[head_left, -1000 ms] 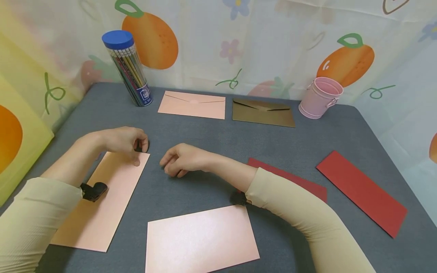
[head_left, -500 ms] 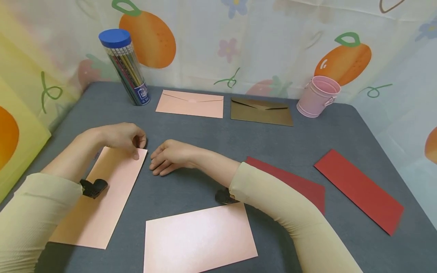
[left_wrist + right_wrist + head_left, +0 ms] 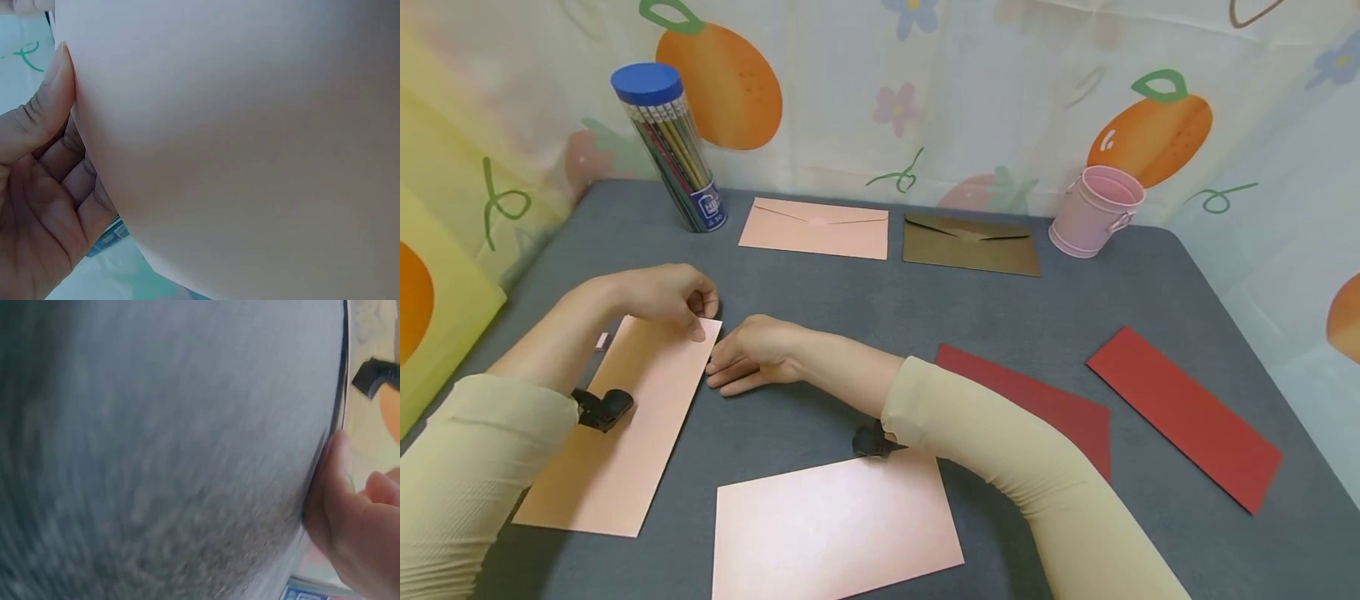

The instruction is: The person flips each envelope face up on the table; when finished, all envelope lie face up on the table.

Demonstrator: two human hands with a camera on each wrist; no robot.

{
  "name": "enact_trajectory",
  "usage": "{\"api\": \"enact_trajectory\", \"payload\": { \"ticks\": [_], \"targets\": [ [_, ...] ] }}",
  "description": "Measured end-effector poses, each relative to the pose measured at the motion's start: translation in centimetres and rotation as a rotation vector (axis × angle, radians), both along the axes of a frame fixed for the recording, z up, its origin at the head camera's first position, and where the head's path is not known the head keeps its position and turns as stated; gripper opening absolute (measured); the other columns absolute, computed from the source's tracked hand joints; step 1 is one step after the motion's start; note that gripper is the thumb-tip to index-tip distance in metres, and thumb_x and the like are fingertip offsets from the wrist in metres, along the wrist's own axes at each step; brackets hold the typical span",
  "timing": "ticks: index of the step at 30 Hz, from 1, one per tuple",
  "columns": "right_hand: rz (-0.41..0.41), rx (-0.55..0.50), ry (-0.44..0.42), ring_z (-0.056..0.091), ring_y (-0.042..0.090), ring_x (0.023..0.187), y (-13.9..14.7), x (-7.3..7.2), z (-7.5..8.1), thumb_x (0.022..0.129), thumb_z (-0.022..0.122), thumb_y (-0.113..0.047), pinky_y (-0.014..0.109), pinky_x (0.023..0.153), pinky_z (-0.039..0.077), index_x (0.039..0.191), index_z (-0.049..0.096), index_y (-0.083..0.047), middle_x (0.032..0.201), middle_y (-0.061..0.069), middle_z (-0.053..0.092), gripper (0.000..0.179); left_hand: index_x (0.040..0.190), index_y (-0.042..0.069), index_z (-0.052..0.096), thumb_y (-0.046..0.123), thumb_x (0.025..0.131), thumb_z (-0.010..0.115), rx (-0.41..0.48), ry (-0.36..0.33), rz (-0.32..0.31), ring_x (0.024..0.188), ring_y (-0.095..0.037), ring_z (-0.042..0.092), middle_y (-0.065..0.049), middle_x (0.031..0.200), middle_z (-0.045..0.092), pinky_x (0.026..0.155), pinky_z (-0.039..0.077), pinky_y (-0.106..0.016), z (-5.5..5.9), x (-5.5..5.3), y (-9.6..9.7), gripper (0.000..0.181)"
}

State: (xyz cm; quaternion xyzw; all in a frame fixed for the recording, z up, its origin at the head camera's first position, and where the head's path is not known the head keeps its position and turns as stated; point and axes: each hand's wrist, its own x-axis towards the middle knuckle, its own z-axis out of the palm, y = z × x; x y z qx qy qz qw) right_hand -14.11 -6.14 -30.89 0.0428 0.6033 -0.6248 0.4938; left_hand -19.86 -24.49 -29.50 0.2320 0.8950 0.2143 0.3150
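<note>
A long pink envelope (image 3: 647, 417), plain side up, lies at the left of the table. My left hand (image 3: 673, 296) pinches its far edge. In the left wrist view the thumb lies on top of the pink envelope (image 3: 237, 137) and the curled fingers are under its edge. My right hand (image 3: 756, 354) reaches in from the right, palm down. Its fingers extend along the table, with the tips right at the envelope's right edge. The right wrist view shows part of the right hand (image 3: 356, 519) beside that edge.
A second pink envelope (image 3: 835, 529) lies in front. Two red envelopes (image 3: 1183, 417) lie at right, one partly under my right sleeve. Along the back stand a pencil tub (image 3: 673, 154) and a pink bucket (image 3: 1097, 212), with a pink envelope (image 3: 816, 229) and brown envelope (image 3: 970, 246) between them.
My right hand has moved left to the edge of the long pink envelope, its fingers straightening from a loose curl. The left hand has shifted that envelope slightly away from me.
</note>
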Motion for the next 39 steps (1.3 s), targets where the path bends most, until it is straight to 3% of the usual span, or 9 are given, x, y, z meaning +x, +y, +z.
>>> {"api": "enact_trajectory", "payload": {
  "ticks": [3, 5, 9, 13, 17, 22, 27, 31, 39],
  "targets": [
    [-0.025, 0.003, -0.001, 0.060, 0.038, 0.125, 0.0, 0.3, 0.1, 0.097, 0.051, 0.006, 0.048, 0.113, 0.045, 0.108, 0.058, 0.005, 0.122, 0.024, 0.066, 0.012, 0.096, -0.002, 0.062, 0.004, 0.080, 0.078, 0.005, 0.015, 0.008, 0.078, -0.016, 0.049, -0.006, 0.085, 0.059, 0.066, 0.040, -0.023, 0.1, -0.3, 0.0, 0.023],
    [-0.037, -0.005, -0.008, 0.055, 0.040, 0.131, 0.0, 0.4, 0.1, 0.096, 0.050, 0.008, 0.049, 0.113, 0.044, 0.117, 0.058, 0.006, 0.136, 0.028, 0.058, 0.022, 0.101, -0.002, 0.064, 0.006, 0.081, 0.078, 0.006, 0.036, 0.010, 0.082, -0.016, 0.052, -0.008, 0.091, 0.063, 0.069, 0.043, -0.023, 0.2, -0.4, 0.0, 0.025],
    [-0.042, -0.026, -0.022, 0.054, 0.043, 0.129, 0.2, 0.4, 0.1, 0.097, 0.044, 0.010, 0.051, 0.112, 0.044, 0.117, 0.057, 0.001, 0.136, 0.029, 0.057, 0.025, 0.108, -0.001, 0.068, 0.009, 0.081, 0.078, 0.018, 0.080, 0.023, 0.088, -0.016, 0.056, -0.009, 0.099, 0.068, 0.075, 0.046, -0.025, 0.4, -0.5, 0.3, 0.030],
    [-0.021, -0.033, 0.003, 0.054, 0.048, 0.126, 0.6, 0.4, 0.3, 0.097, 0.043, 0.009, 0.056, 0.108, 0.045, 0.117, 0.051, -0.006, 0.108, 0.023, 0.068, 0.027, 0.103, 0.000, 0.070, 0.010, 0.084, 0.076, 0.016, 0.119, 0.038, 0.084, -0.016, 0.056, -0.007, 0.094, 0.069, 0.072, 0.046, -0.025, 0.6, -0.6, 0.4, 0.022],
    [0.021, -0.010, 0.054, 0.070, 0.041, 0.093, 1.0, 0.3, 0.6, 0.096, 0.049, 0.010, 0.057, 0.104, 0.048, 0.124, 0.045, -0.011, 0.083, 0.011, 0.062, 0.035, 0.098, 0.003, 0.070, 0.011, 0.086, 0.074, 0.009, 0.148, 0.064, 0.080, -0.015, 0.053, -0.005, 0.088, 0.067, 0.069, 0.043, -0.025, 0.8, -0.6, 0.5, 0.015],
    [0.094, 0.034, 0.104, 0.063, 0.022, 0.065, 1.7, 0.3, 0.9, 0.094, 0.053, 0.011, 0.054, 0.103, 0.050, 0.117, 0.047, -0.004, 0.079, 0.011, 0.062, 0.028, 0.097, 0.003, 0.068, 0.014, 0.087, 0.074, 0.013, 0.196, 0.105, 0.078, -0.016, 0.050, -0.005, 0.086, 0.063, 0.066, 0.040, -0.025, 1.0, -0.7, 0.5, 0.015],
    [0.173, 0.087, 0.200, 0.064, 0.019, 0.070, 2.9, 0.0, 1.1, 0.092, 0.057, 0.009, 0.041, 0.082, 0.062, 0.108, 0.050, -0.003, 0.082, 0.008, 0.063, 0.022, 0.103, 0.002, 0.067, 0.019, 0.090, 0.072, 0.038, 0.221, 0.199, 0.083, -0.020, 0.048, -0.007, 0.089, 0.059, 0.066, 0.039, -0.028, 1.2, -1.0, 0.1, 0.022],
    [0.207, 0.110, 0.257, 0.064, 0.017, 0.074, 4.4, -0.6, 1.2, 0.091, 0.060, 0.005, 0.026, 0.063, 0.059, 0.116, 0.051, -0.003, 0.087, 0.007, 0.064, 0.028, 0.111, -0.002, 0.063, 0.022, 0.093, 0.069, 0.092, 0.191, 0.301, 0.090, -0.022, 0.046, -0.009, 0.095, 0.057, 0.070, 0.041, -0.027, 1.4, -1.3, -0.3, 0.031],
    [0.192, 0.141, 0.306, 0.062, 0.014, 0.077, 7.8, -2.4, 2.1, 0.095, 0.059, -0.001, 0.026, 0.068, 0.058, 0.123, 0.054, -0.002, 0.090, 0.004, 0.064, 0.028, 0.119, -0.004, 0.053, 0.026, 0.095, 0.066, 0.229, 0.097, 0.447, 0.079, -0.011, 0.046, 0.004, 0.089, 0.053, 0.064, 0.042, -0.026, 2.0, -1.8, -0.5, 0.041]
  ]
}}
